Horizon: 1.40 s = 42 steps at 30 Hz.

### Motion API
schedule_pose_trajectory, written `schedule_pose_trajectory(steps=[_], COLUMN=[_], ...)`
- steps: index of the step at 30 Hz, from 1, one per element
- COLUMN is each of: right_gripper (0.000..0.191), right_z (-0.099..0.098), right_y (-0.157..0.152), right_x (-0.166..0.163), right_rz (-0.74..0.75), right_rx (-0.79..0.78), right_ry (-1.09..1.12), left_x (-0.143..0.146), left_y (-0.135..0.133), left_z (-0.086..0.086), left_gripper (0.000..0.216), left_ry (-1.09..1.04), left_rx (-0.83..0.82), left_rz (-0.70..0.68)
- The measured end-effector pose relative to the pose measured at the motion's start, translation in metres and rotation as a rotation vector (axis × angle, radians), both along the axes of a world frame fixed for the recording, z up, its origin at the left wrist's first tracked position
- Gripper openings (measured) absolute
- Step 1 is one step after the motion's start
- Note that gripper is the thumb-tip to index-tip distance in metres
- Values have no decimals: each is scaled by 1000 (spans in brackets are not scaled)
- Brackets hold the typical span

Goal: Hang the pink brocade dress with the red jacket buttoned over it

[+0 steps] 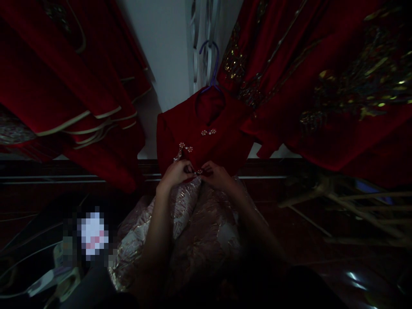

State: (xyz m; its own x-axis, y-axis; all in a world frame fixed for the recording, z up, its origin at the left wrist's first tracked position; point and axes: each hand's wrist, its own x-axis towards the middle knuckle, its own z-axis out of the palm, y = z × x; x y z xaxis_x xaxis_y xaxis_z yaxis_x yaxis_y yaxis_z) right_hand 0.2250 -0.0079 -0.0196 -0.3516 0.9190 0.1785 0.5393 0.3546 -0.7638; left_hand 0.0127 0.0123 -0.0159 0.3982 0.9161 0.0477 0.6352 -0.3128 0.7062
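Observation:
A red garment [225,116] with a round neck hangs in front of me on a purple hanger [215,64]. Its lower part is a pale, shiny patterned skirt [212,219]. At the waist, my left hand [179,172] and my right hand [216,175] face each other with fingers pinched. Between them lies a small beaded clasp [198,172]; both hands seem to grip its edges. Above, a like clasp [208,132] sits closed near the neck. Another beaded piece [185,148] lies on the chest, above my left hand. The light is dim and fine detail is hidden.
Red garments with pale trim [106,116] hang at left; red garments with gold sequins [354,86] hang at right. A wooden rack or stool [331,193] stands at lower right. At lower left are a power strip [51,277] with cables and a blurred-out bright object [93,234].

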Motion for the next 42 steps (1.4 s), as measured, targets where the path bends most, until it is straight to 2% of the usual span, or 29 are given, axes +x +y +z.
schedule_pose_trajectory(steps=[6,9,16,23,28,36,42], right_gripper=[13,10,14,19,25,24,25], right_z=[-15,-20,-24,-12,-4,-7,-6], right_y=[4,5,7,5,3,4,4], right_x=[-14,-18,-19,-14,-10,-11,-10], right_rz=[-66,-117,-130,-69,-38,-44,-43], right_rx=[13,13,-32,-26,-16,-10,-23], right_ry=[112,175,271,266,265,272,266], left_x=[5,6,7,6,8,9,8], left_y=[2,2,4,0,-1,1,-4], left_z=[3,2,-3,3,5,3,10], left_gripper=[21,22,31,30,28,32,26], left_ry=[82,100,87,46,-63,-83,-111], left_rx=[190,231,191,201,159,153,122], left_rz=[55,62,56,42,57,109,48])
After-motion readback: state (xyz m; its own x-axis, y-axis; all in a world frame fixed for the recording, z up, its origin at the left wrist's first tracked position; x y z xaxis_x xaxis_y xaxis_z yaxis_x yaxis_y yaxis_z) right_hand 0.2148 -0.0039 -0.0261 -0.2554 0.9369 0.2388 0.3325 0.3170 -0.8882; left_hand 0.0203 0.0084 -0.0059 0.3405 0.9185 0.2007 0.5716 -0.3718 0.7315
